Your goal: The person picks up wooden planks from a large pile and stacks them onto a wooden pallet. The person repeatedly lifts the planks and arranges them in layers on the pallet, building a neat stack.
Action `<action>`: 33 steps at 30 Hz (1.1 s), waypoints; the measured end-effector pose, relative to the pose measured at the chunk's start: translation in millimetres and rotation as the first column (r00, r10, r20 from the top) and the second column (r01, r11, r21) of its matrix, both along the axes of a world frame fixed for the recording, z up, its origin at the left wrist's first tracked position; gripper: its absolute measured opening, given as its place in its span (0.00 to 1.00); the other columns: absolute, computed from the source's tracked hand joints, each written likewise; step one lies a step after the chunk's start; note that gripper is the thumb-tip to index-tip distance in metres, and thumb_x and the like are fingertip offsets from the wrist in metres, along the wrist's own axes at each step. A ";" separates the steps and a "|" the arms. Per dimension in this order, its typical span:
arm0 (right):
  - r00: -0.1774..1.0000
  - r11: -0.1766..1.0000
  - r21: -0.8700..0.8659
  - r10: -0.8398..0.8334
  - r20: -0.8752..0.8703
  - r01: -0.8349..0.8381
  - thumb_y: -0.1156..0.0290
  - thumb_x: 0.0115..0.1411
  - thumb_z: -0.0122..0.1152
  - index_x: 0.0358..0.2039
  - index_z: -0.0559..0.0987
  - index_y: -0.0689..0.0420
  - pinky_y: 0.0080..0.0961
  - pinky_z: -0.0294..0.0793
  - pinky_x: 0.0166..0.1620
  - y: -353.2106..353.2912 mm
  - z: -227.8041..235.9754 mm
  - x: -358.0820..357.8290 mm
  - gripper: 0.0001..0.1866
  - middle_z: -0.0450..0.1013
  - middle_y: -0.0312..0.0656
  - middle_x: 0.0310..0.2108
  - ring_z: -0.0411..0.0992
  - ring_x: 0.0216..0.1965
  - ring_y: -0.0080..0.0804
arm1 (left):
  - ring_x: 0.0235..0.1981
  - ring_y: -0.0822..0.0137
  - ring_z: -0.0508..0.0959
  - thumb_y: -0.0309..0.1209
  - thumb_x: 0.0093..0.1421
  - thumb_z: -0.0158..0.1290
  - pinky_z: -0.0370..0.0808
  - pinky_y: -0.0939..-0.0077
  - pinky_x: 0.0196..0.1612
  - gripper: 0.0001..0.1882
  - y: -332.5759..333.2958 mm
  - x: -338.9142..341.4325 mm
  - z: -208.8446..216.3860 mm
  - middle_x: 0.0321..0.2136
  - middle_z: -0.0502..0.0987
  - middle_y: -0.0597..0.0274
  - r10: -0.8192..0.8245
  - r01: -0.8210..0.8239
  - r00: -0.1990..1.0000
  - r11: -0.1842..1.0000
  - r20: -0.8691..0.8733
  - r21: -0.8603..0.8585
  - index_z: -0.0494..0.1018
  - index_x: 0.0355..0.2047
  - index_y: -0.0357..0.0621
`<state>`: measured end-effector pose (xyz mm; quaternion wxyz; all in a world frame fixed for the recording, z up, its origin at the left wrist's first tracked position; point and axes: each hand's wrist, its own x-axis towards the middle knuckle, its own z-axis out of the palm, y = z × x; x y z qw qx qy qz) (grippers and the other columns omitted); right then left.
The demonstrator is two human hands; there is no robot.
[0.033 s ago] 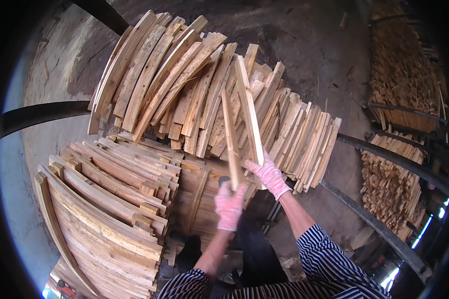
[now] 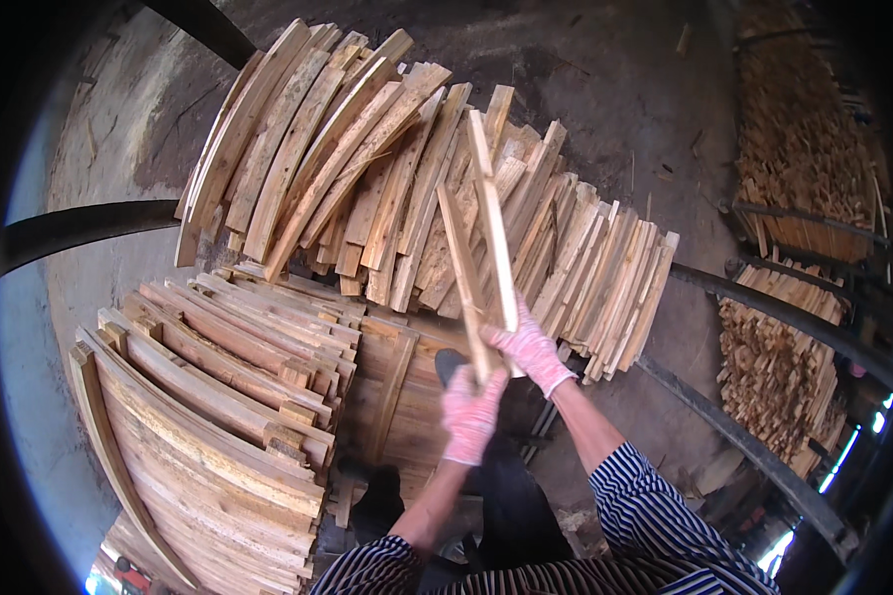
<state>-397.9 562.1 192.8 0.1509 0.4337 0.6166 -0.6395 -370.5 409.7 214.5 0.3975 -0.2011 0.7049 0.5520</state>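
My left hand (image 2: 469, 416), in a pink-and-white glove, is closed round the lower end of a narrow wooden strip (image 2: 459, 263). A second, paler wooden strip (image 2: 493, 223) is gripped near its lower end by my right hand (image 2: 531, 349), gloved the same way. Both strips point away from me and lean into a narrow V, their lower ends close together. The right fingertips are beside the left strip; whether they touch it I cannot tell. Behind the strips lies a long row of loose wooden strips (image 2: 357, 169).
A stack of boards with spacer blocks (image 2: 208, 416) stands at the left. Dark metal bars (image 2: 764, 317) cross the right side and another bar (image 2: 99, 233) the left. Further right are more wood piles (image 2: 779, 357). My feet are below, near a wooden panel (image 2: 407, 397).
My left hand has shifted slightly right, bringing the lower end of its strip closer to the right one. The right hand has barely moved; its strip has tilted a little to the left.
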 end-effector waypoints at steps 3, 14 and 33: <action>1.000 0.993 -0.116 -0.021 0.014 0.022 0.62 0.54 0.76 0.69 0.62 0.58 0.32 0.77 0.55 15.8 -22.7 19.1 0.46 0.75 0.48 0.54 0.76 0.51 0.38 | 0.37 0.70 0.77 0.42 0.67 0.57 0.75 0.72 0.45 0.17 20.1 17.4 25.7 0.34 0.80 0.60 0.055 -0.026 0.976 0.990 -0.209 0.139 0.78 0.44 0.38; 0.944 0.794 -0.515 -0.230 0.235 0.322 0.59 0.55 0.76 0.56 0.75 0.62 0.30 0.80 0.49 26.8 18.6 32.9 0.33 0.80 0.45 0.42 0.80 0.42 0.32 | 0.56 0.62 0.73 0.52 0.65 0.57 0.68 0.70 0.61 0.37 -26.2 -16.4 -84.5 0.57 0.73 0.50 0.059 -0.081 0.983 0.989 0.172 0.127 0.66 0.63 0.35; 0.851 0.428 -0.800 -0.492 0.182 0.419 0.65 0.55 0.69 0.38 0.83 0.56 0.33 0.79 0.34 1.6 148.2 199.8 0.12 0.79 0.44 0.35 0.78 0.31 0.35 | 0.44 0.60 0.78 0.46 0.64 0.58 0.79 0.61 0.47 0.28 45.0 -17.6 83.7 0.42 0.78 0.56 -0.250 -0.026 0.801 0.894 0.545 0.448 0.71 0.56 0.38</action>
